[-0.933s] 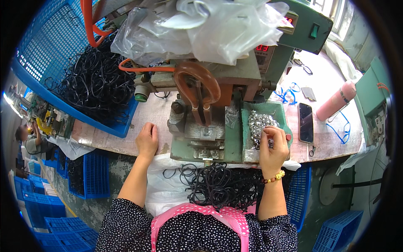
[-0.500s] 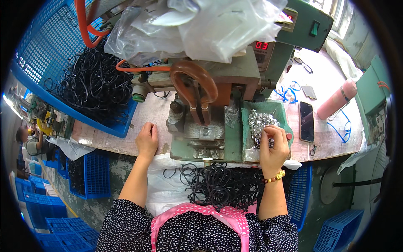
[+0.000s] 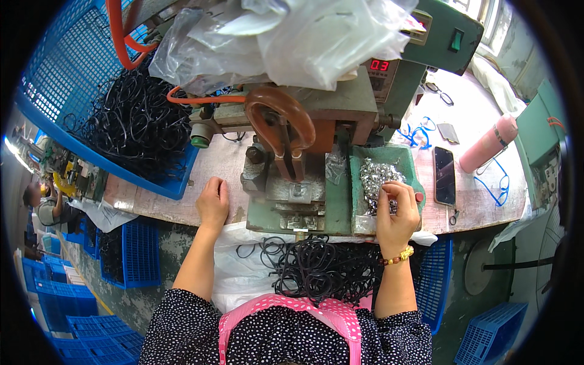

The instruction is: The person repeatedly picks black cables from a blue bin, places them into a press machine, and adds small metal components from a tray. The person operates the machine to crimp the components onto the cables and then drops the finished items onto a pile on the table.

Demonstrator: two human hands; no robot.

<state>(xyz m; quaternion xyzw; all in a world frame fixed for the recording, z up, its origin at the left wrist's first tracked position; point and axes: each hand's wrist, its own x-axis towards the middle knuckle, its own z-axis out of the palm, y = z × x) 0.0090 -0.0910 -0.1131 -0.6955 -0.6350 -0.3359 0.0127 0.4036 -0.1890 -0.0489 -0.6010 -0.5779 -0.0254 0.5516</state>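
My left hand (image 3: 213, 203) rests on the tabletop left of a green press machine (image 3: 337, 210), its fingers curled closed and nothing showing in them. Over a green tray (image 3: 398, 156) of small shiny metal pieces (image 3: 378, 176) is my right hand (image 3: 398, 213), thumb and fingers pinched together. Whatever it may hold is too small to make out. A brown looped coil (image 3: 280, 125) hangs above the press's metal die block (image 3: 298, 191). In front of the press, a tangle of black cords (image 3: 322, 264) lies on a white sheet across my lap.
A blue basket (image 3: 115, 155) heaped with black cords stands at the back left. Clear plastic bags (image 3: 292, 45) cover the machine's top. To the right lie a phone (image 3: 444, 176), a pink bottle (image 3: 488, 143) and small scissors (image 3: 453, 217). Blue crates (image 3: 139, 252) stand on the floor.
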